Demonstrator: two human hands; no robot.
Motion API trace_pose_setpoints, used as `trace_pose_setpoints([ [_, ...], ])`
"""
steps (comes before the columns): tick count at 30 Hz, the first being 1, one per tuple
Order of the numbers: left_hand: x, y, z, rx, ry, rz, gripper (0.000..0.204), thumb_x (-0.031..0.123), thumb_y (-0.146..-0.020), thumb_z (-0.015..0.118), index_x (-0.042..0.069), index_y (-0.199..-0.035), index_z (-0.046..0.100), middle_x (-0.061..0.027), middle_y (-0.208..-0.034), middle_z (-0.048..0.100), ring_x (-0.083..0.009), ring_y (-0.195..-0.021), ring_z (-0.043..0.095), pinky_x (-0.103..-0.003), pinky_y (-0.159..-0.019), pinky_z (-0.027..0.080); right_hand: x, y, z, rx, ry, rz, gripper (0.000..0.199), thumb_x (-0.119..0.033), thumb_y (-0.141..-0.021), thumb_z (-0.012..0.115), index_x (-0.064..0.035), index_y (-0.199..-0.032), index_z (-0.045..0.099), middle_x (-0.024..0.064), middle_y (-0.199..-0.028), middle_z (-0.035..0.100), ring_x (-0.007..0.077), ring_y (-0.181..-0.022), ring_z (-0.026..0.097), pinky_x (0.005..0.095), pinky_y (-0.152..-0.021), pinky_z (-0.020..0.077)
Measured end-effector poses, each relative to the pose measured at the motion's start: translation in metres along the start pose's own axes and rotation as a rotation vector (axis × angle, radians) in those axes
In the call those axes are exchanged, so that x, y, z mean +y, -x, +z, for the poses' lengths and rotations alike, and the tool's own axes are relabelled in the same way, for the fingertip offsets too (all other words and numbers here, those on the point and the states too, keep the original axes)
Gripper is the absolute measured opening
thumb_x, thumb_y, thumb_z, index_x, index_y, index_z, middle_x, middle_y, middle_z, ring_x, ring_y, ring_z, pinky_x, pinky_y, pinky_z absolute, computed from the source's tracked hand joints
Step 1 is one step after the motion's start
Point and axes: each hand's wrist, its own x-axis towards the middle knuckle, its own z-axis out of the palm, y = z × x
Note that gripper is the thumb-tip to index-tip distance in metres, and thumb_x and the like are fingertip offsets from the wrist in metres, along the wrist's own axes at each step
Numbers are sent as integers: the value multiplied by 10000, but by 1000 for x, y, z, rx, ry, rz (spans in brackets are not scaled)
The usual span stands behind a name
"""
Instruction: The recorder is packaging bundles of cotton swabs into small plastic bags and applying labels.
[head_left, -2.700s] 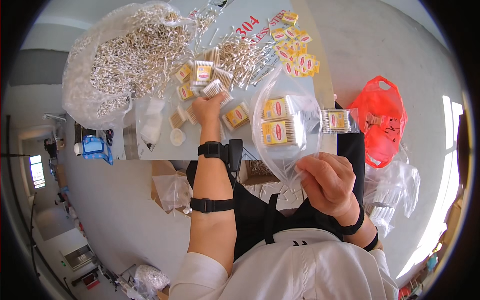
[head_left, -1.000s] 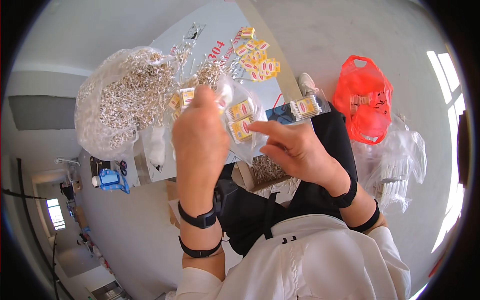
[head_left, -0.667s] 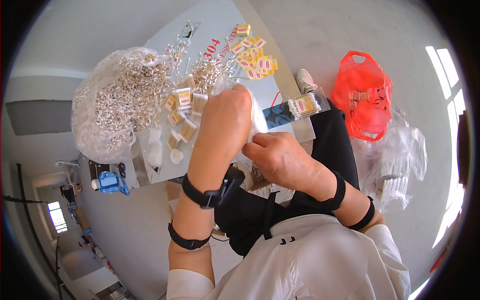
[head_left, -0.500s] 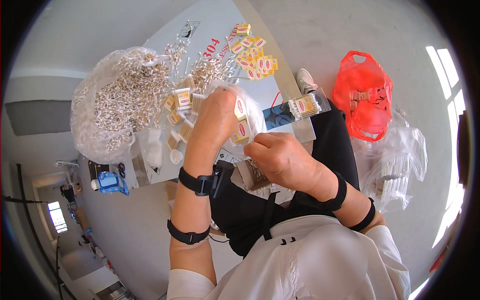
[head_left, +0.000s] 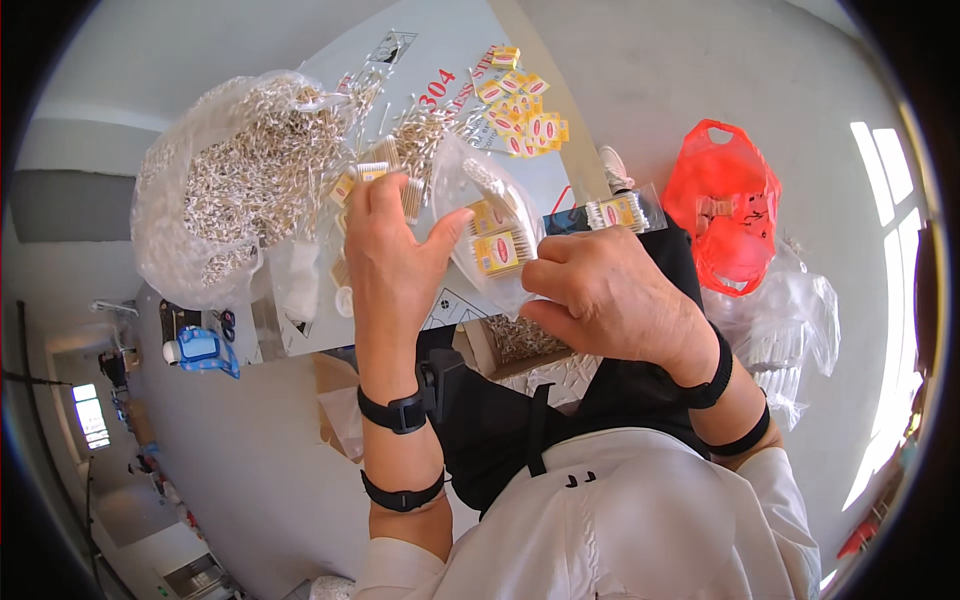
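A clear plastic bag point(head_left: 447, 200) lies on the table in front of me, with packs of cotton swabs point(head_left: 497, 252) under yellow labels inside it. My right hand point(head_left: 615, 290) is closed on the bag's near right edge, fingers curled. To the left of the bag, my left hand point(head_left: 392, 245) has its thumb spread away from the fingers and holds nothing that I can see. Its fingertips reach over a yellow-labelled swab pack point(head_left: 372, 170) among several bundles, partly hidden by the hand.
A large clear bag of loose cotton swabs point(head_left: 260, 160) spills over the left of the table. Yellow label cards point(head_left: 520, 110) lie at the far right. Beyond my right hand is another swab pack point(head_left: 615, 212). A red plastic bag point(head_left: 725, 180) sits on the floor at right.
My left hand has let go of the bag and moved left toward the loose packs, its fingers opening. The right hand stays at the bag, whose packs now show more fully.
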Motion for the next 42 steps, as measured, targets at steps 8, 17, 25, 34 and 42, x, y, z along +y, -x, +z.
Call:
trace_pose_setpoints([
  [8,-21,26,29,-106,582,-547,355,54,-714,648,-74,-1034,562,-106,-621,589,-195,-559,580,-335,-569,466,-20,-39,-13,63,40,68,33,13,-756,587,19,-767,556,150,-731,599,338,-678,596,406,-583,460],
  [17,-23,14,16,-42,621,-433,232,4,-754,606,-63,-976,590,-20,-617,558,-67,-526,496,-243,-498,417,-16,-85,23,-304,691,153,76,-4,-678,635,-33,-748,645,137,-724,636,298,-726,655,401,-605,529],
  [25,-28,15,14,-27,1103,-533,228,-28,-745,573,-56,-971,580,-32,-630,562,-68,-543,491,-236,-508,392,37,-105,55,-330,291,31,230,-89,-672,724,-16,-875,645,140,-871,652,324,-905,618,401,-769,481],
  [34,-25,20,13,-63,1158,-602,236,-22,-743,560,-51,-976,577,7,-633,539,-31,-529,448,-193,-482,346,45,-102,70,-317,457,64,133,-89,-724,656,-25,-840,640,134,-856,655,304,-857,648,384,-708,520],
  [42,-24,20,18,-4,1209,-577,202,-37,-771,570,-39,-974,578,-15,-693,584,-18,-433,406,-182,-362,294,58,-88,84,-296,441,-57,65,-60,-730,613,-40,-788,635,161,-772,636,316,-772,654,387,-644,526],
])
